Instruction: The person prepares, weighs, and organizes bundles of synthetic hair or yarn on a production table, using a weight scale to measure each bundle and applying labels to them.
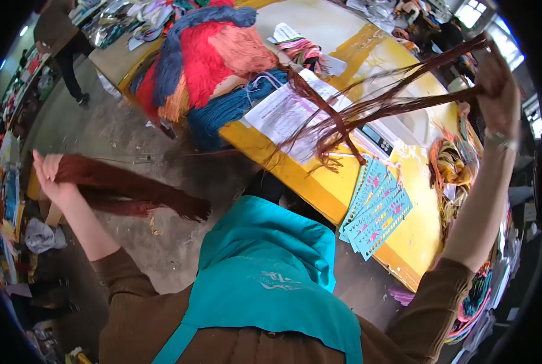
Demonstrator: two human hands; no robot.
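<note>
My left hand (57, 182) is out to the left, gripping a thick hank of reddish-brown yarn (122, 185). Its cut end hangs towards my apron, clear of the table. Raised at the far right, my right hand (498, 91) is closed around thin dark brown yarn strands (404, 103), which stretch loosely across the table. A braided brown yarn length (322, 103) lies beneath them on printed papers (283, 115). Several turquoise cards with rows of holes (377, 209) are fanned at the near table edge, touching the braid's lower end.
Blue, red and salmon yarn hanks (204, 54) are heaped on the yellow table (307, 188). A white digital scale (377, 139) sits beside the papers. More yarn (453, 164) hangs along the right side. Another person (62, 36) stands at the upper left.
</note>
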